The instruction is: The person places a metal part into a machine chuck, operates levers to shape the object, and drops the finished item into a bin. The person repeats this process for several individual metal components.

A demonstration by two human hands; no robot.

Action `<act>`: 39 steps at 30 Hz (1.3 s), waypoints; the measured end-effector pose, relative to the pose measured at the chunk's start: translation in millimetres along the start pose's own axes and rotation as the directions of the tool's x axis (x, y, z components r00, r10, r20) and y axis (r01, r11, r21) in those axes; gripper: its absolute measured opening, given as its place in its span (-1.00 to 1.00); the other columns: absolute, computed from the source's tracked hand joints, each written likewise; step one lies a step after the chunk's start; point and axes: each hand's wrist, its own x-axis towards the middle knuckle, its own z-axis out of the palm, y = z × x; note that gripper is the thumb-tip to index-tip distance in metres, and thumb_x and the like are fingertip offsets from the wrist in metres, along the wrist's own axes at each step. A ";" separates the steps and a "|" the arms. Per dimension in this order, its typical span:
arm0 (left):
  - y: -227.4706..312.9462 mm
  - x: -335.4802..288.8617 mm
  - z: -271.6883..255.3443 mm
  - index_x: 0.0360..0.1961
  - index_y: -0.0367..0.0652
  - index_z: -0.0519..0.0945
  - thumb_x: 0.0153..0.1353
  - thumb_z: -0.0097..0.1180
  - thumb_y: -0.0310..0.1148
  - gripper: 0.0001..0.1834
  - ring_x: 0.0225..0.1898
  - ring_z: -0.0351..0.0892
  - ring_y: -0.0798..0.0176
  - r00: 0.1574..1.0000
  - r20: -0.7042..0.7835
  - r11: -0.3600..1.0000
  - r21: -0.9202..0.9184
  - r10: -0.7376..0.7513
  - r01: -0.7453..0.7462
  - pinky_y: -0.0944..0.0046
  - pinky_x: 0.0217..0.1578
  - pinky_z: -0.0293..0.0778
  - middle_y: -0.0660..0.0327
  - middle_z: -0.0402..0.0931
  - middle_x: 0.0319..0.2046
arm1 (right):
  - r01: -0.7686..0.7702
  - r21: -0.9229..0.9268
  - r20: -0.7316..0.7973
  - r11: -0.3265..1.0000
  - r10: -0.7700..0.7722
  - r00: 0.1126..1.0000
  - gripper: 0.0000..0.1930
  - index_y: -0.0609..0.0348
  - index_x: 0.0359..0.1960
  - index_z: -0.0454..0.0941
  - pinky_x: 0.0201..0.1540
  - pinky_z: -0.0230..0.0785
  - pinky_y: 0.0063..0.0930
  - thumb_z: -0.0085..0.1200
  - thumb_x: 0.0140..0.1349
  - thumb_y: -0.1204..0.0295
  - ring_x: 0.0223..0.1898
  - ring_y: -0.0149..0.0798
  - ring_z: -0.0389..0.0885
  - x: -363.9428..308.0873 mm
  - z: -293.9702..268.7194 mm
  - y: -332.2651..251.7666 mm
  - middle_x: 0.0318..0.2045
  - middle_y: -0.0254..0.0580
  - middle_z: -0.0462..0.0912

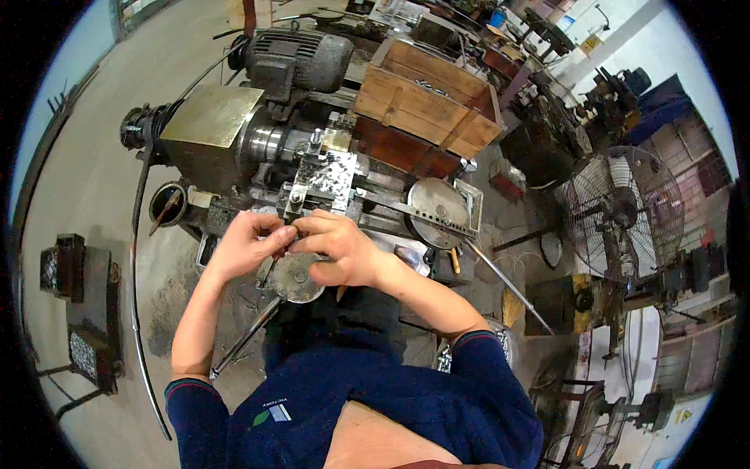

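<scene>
Both hands meet at the front of a grimy grey metal lathe [312, 168]. The left hand [244, 246] and the right hand [337, 248] pinch something small between their fingertips, too small to identify, just above a round dull-metal handwheel [295, 279]. A slatted wooden crate [426, 98] sits behind the lathe.

Both hands meet close together just above the round handwheel [295, 277], the left hand [242, 246] and the right hand [340, 248] touching. Far of them, the lathe carriage [324, 184] and headstock [211, 137] block the way. To the right, a round metal plate [439, 207] crowds in. Open concrete floor [86, 180] lies to the left, beyond a curved hose [137, 313].
</scene>
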 end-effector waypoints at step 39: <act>-224.1 -235.9 -279.1 -0.44 -0.23 0.45 -0.06 0.07 -0.39 -0.84 -0.43 0.56 -0.04 0.617 -0.787 -0.178 0.608 -0.007 0.774 0.08 -0.40 0.49 0.00 0.51 -0.55 | -0.316 -0.569 -0.020 0.759 0.371 0.928 -0.79 0.29 -0.73 0.53 -0.24 0.40 -0.24 0.03 -0.43 0.38 -0.39 0.08 0.50 111.4 27.1 157.5 -0.61 0.03 0.54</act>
